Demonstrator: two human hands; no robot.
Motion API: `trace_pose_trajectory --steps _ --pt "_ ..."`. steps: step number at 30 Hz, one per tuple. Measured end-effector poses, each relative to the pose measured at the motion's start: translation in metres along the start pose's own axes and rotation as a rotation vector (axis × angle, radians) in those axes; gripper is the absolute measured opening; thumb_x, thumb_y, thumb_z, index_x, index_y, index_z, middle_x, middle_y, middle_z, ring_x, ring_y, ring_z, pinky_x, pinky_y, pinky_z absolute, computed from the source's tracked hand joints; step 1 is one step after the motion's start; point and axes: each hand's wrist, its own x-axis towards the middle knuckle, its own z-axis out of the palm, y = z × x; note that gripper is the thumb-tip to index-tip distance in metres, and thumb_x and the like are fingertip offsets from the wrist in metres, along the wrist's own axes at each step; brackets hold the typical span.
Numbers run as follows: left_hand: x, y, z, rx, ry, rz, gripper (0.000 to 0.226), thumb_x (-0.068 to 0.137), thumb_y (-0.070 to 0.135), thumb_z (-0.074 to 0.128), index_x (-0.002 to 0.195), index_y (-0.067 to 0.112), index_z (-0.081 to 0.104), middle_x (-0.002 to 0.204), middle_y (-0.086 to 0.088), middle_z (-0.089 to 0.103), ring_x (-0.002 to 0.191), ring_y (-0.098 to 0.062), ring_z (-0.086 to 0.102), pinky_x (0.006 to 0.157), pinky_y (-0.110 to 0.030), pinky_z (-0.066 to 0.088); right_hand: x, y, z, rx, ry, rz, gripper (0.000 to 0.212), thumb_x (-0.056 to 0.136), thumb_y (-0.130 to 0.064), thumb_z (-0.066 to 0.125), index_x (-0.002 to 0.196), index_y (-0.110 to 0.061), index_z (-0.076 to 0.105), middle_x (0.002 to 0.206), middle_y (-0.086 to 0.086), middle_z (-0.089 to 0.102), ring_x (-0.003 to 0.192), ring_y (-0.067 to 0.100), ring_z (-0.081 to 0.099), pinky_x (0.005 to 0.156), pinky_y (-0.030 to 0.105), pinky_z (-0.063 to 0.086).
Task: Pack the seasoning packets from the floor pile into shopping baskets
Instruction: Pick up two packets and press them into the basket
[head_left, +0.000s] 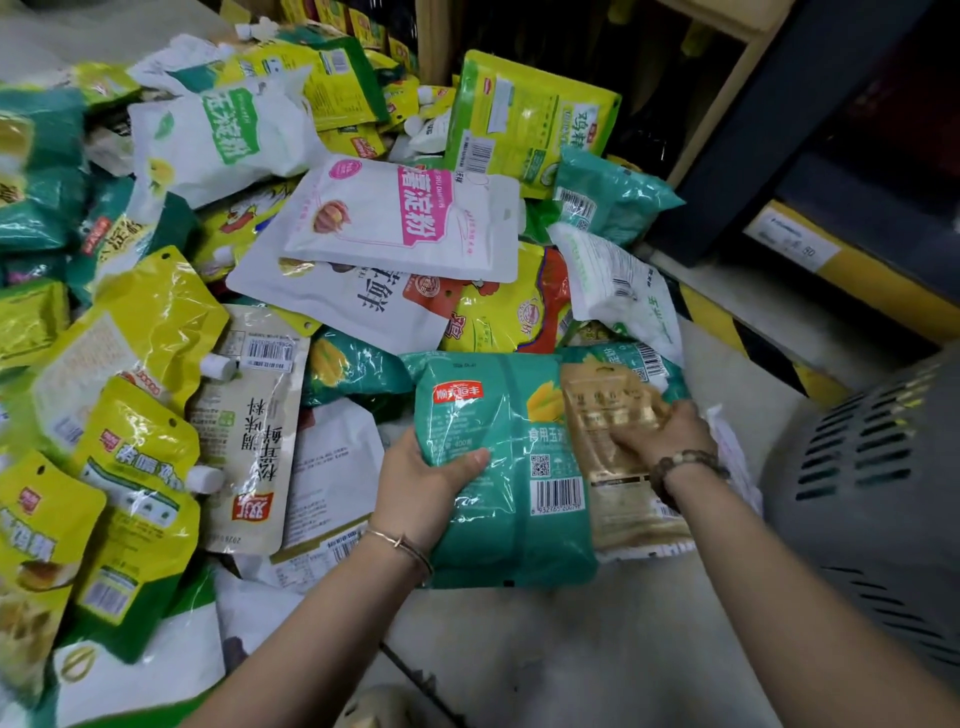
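We see the pale floor (597, 649) carrying a pile of packets (311, 291) from eight to one o'clock, with a grey basket (872, 467) at three.

A big green packet (506, 499) with a corn picture is held flat at the front of the pile (218, 291). A gold packet (623, 509) is laid on its right side. Many yellow, green and white packets are heaped on the floor behind. A grey basket (872, 467) is seen at the right.
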Motion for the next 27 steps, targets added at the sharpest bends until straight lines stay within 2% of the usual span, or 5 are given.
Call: trace_pose_trajectory --steps 3,13,16,18,27 --pt "0.001 0.000 -0.001 0.018 0.019 -0.009 0.025 0.075 -0.009 0.069 0.082 0.014 0.063 0.077 -0.004 0.072 0.067 -0.020 0.068 0.065 -0.034 0.057 0.004 0.003 0.008 0.048 -0.034 0.103 0.100 0.057 -0.048 0.085 0.135 -0.008 0.037 0.135 0.015 0.049 0.124 0.034 0.048 0.102 0.044 0.041" --pt "0.005 0.005 0.008 0.058 0.010 -0.003 0.025 0.077 -0.010 0.067 0.086 0.013 0.064 0.079 -0.001 0.070 0.060 -0.009 0.068 0.054 -0.022 0.055 -0.016 0.006 -0.001 0.215 -0.067 -0.005 0.057 0.072 -0.030 0.080 0.121 -0.007 0.061 0.110 0.014 0.066 0.101 0.028 0.060 0.078 0.026 0.041" --pt "0.006 0.010 0.012 0.066 0.000 0.000 0.022 0.080 -0.008 0.065 0.086 0.013 0.064 0.080 -0.002 0.071 0.061 -0.011 0.068 0.054 -0.023 0.056 -0.026 0.003 -0.013 0.212 -0.013 -0.074 0.030 0.072 -0.029 0.080 0.084 -0.008 0.063 0.087 0.010 0.063 0.087 0.026 0.060 0.076 0.032 0.045" --pt "0.007 0.014 0.014 0.077 -0.011 0.009 0.019 0.082 -0.007 0.063 0.085 0.012 0.065 0.077 -0.001 0.071 0.061 -0.012 0.068 0.054 -0.024 0.056 -0.034 -0.001 -0.028 0.233 0.022 -0.111 0.034 0.073 -0.029 0.080 0.065 -0.018 0.049 0.074 0.003 0.056 0.078 0.022 0.053 0.072 0.031 0.044" --pt "0.000 0.058 0.025 0.090 -0.091 0.145 0.018 0.087 -0.002 0.059 0.085 0.015 0.066 0.071 0.003 0.073 0.063 -0.014 0.069 0.055 -0.028 0.057 -0.052 -0.017 -0.090 0.255 0.195 -0.264 0.061 0.062 -0.042 0.084 0.105 -0.011 0.056 0.092 -0.003 0.061 0.084 0.015 0.057 0.065 0.024 0.038"
